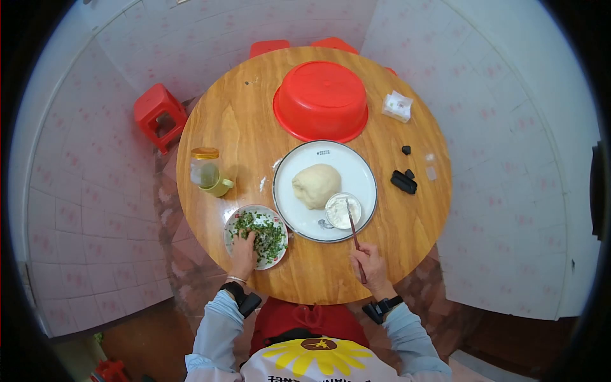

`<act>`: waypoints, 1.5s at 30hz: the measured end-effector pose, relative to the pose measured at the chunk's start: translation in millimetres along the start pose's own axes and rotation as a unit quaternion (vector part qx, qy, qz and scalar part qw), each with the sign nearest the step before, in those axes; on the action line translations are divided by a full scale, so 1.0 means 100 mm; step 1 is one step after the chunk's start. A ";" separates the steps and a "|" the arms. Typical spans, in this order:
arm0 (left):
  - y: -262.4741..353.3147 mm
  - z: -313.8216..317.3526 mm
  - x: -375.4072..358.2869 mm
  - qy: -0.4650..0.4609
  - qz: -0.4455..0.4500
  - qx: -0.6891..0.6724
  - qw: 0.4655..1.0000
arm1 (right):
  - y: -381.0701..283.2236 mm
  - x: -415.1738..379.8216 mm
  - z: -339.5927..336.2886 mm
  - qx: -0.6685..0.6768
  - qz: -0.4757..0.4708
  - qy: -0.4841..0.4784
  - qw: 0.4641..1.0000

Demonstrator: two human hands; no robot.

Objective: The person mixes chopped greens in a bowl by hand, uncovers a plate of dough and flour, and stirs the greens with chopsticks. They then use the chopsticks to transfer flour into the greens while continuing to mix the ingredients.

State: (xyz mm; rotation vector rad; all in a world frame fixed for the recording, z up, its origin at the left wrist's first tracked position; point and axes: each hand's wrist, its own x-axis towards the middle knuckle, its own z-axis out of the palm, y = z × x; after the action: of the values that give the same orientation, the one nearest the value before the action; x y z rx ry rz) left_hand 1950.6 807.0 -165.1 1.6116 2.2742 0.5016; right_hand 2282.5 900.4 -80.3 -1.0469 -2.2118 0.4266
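My left hand (pixel 243 251) reaches over the near-left rim of a shallow white bowl (pixel 284 234). Its thumb and fingers are apart, with the tips down among chopped green onions (pixel 268 237); I cannot see anything held between them. My right hand (pixel 371 266) is closed around a slim dark-brown utensil (pixel 354 233), slanting up and away. The utensil's far end is in a small bowl of white powder (pixel 338 213). This bowl stands on a large white plate (pixel 294 216) with a dark rim, touching or almost touching a smooth lump of dough (pixel 318 183).
An upturned red basin (pixel 323 95) stands behind the plate on the round wooden table (pixel 223 114). At left are an orange-lidded jar (pixel 205 164) and a green cup (pixel 219 186). A tissue pack (pixel 397 106) and small black objects (pixel 403 182) lie right. A red stool (pixel 159 114) stands beyond.
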 end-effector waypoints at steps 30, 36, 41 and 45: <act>0.04 -0.02 -0.02 -0.003 -0.019 0.016 1.000 | 0.21 1.13 -0.06 -0.139 -0.041 -0.049 0.988; -0.01 0.02 -0.03 0.003 -0.010 0.015 1.000 | -1.12 2.35 -2.52 0.015 -0.142 0.201 0.969; 0.07 -0.22 -0.09 -0.022 -0.008 -0.031 0.999 | -2.17 2.01 -2.97 -0.111 -0.358 0.233 0.898; 0.03 -0.15 -0.15 0.025 -0.065 -0.182 0.981 | -2.34 1.91 -2.89 -0.129 -0.373 0.229 0.890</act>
State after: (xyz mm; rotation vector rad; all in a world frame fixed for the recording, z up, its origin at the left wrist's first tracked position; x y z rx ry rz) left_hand 1951.0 792.5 -149.2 1.2766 2.1463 0.8735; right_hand 2254.5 905.9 337.1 -0.2905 -2.0553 -0.4282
